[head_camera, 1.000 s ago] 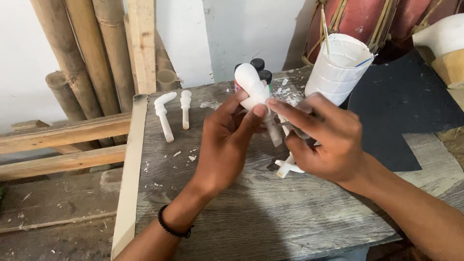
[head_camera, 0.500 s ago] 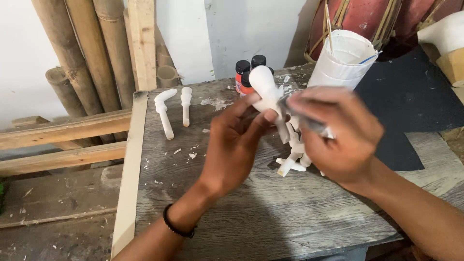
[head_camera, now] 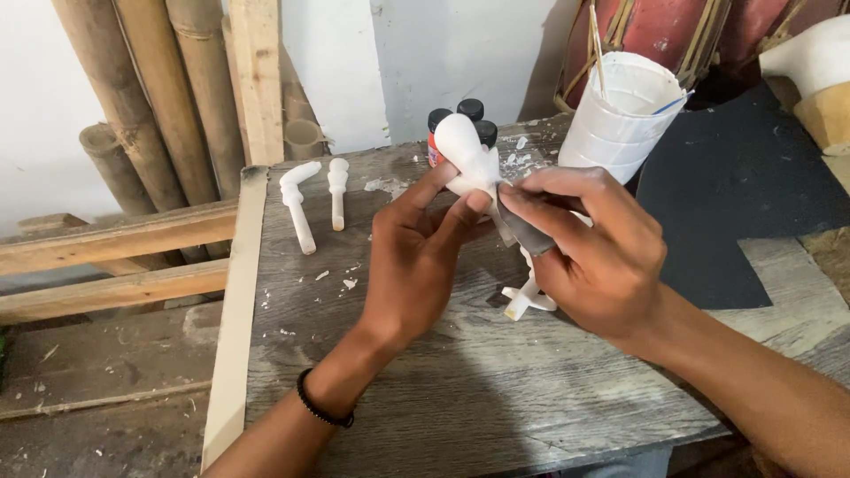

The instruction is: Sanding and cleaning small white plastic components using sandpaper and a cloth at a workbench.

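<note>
Weathered grey planks form the desk (head_camera: 425, 416), bamboo poles (head_camera: 142, 97) leaning behind. Above it, the left hand (head_camera: 416, 257), palm turned up, pinches a white carved figure (head_camera: 465, 155) between thumb and fingertips, while the right hand (head_camera: 593, 257) curls around a grey sandpaper strip (head_camera: 522, 230) pressed against that figure.

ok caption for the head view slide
Left hand holds a white rounded carved figure; right hand presses grey sandpaper to it.

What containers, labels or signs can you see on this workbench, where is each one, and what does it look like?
Small paint bottles: back of the bench, behind the white figure in the left hand; black caps, one with a red label.
White plastic cup: back right, ribbed, sticks inside.
No signs or screens.
</note>
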